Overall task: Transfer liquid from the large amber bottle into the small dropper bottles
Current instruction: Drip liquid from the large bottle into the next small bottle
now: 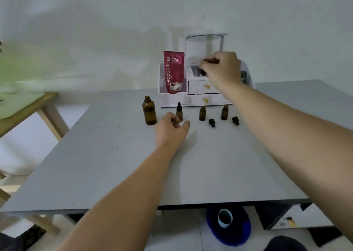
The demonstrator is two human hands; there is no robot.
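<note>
While pinching a dropper (201,72) by its black bulb, well above the surface (114,164) and in front of the white drawer box (202,98), holds the right hand (221,67) curled tight, glass tube hanging close to vertical, tip pointing down. Has the left hand (172,128) low over the surface, fingers loosely curled round nothing, just in front of the capped small bottle (179,113); touching it or not, cannot tell. Finds the large amber bottle (149,111) at the left end of the row: upright, long axis vertical, open mouth pointing up, just left of the left hand and well apart from the right hand. Makes the left hand the nearer one, likely the one to steady the body, with the dropper needing to travel leftward and down, tube lined up with the narrow neck. Counts further right the middle small bottle (202,114) and the right small bottle (224,113), both upright, mouths open upward, a loose cap (211,122) lying just right of the former, another loose cap (235,120) just right of the latter.
</note>
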